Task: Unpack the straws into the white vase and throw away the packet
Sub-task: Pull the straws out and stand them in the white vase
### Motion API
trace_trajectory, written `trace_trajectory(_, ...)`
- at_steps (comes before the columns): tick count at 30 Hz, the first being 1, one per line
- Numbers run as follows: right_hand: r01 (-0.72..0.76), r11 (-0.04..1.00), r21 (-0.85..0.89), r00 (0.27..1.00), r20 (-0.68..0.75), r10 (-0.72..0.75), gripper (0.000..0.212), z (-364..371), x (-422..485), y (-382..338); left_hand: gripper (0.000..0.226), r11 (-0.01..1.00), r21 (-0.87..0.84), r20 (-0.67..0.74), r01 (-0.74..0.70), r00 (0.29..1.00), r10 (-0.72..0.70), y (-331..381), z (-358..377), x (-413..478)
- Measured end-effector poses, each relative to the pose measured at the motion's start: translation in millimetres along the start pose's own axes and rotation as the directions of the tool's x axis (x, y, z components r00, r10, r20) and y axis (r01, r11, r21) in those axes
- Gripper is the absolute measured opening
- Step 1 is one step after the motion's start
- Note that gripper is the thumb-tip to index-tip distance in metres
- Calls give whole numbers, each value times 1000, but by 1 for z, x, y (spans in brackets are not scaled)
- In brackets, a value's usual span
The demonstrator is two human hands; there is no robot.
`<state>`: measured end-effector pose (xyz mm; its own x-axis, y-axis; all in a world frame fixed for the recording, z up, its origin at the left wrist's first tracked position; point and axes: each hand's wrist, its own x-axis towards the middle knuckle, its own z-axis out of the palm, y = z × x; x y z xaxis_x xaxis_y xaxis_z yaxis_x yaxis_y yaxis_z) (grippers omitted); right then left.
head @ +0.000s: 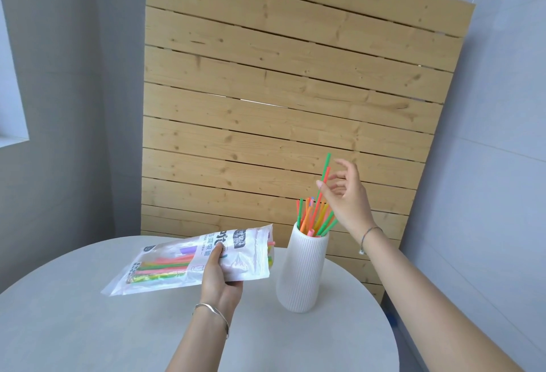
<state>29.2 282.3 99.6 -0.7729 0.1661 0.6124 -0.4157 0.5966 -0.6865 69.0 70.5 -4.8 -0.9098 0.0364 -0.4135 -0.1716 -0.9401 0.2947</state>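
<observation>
Packet [189, 259]: clear and white plastic, held just above the round table [88, 327], lying roughly flat, open end turned toward the vase; pink, green, yellow and purple straws [165, 266] visible inside, a few tips poking out at the open end.
Left hand [220, 278]: closed around the packet's near edge, thumb pressed on top, fingers underneath; silver bangle [212, 314] at the wrist.
Vase [304, 268]: white, ribbed, upright on the table, just right of the packet's open end; bunch of orange, green, yellow and pink straws [314, 219] standing in it, fanned out.
Tall straws [324, 173]: green and orange, rising well above the rest, at the thumb tip of the right hand.
Right hand [347, 194]: raised above the vase mouth, fingers loosely spread and curled; thumb beside the tall straws, grip on them unclear; thin bracelet [367, 235] on the wrist.
Backdrop: wooden slat panel [295, 91] leaning behind the table.
</observation>
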Motion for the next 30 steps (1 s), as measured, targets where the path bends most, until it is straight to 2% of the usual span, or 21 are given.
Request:
trace_trajectory(5,70,997,-23,993,100,-68,85,2,-8,-4,13,1000,-6,1,6,1000,-6,-2,0,-1)
trace_trajectory(8,145,973,-181,968,227,-103,93,6,-12,-6,12,1000,-7,4,2,1000,-2,-2,0,-1)
trace_trajectory(10,173,947,-271,962,251,-103,86,9,-15,-8,12,1000,-5,5,1,1000,0,-1,0,-1)
trace_trajectory(14,221,865,-450,968,211,-138,35,6,-16,-11,12,1000,-9,7,4,1000,-4,0,0,-2)
trace_trajectory(17,257,766,-589,931,365,-32,44,10,-22,-8,14,1000,-9,9,3,1000,-3,0,0,-3)
trace_trajectory(19,280,748,-602,929,366,-52,46,12,-29,-9,13,1000,-4,11,4,1000,-4,0,0,-3)
trace_trajectory(20,291,772,-564,940,321,-120,44,13,-33,-11,11,1000,-3,12,3,1000,-3,0,0,-3)
trace_trajectory(22,293,873,-389,956,143,-257,36,17,-50,-20,9,1000,2,16,-8,1000,8,1,0,-2)
trace_trajectory(24,227,964,-138,973,-2,-230,26,30,-76,-27,8,999,15,11,-31,999,31,1,-1,-1)
trace_trajectory(26,68,992,110,997,-39,-64,16,51,-103,-31,10,997,47,-7,-68,998,68,2,-2,1)
trace_trajectory(27,-37,973,226,999,-31,45,13,62,-115,-31,10,993,75,-15,-92,996,93,2,-3,2)
trace_trajectory(29,-256,856,449,961,22,276,16,80,-132,-27,8,975,163,-10,-151,988,154,1,-6,1)
trace_trajectory(30,-372,738,564,914,82,398,21,86,-137,-24,7,957,216,6,-193,981,196,0,-7,0)
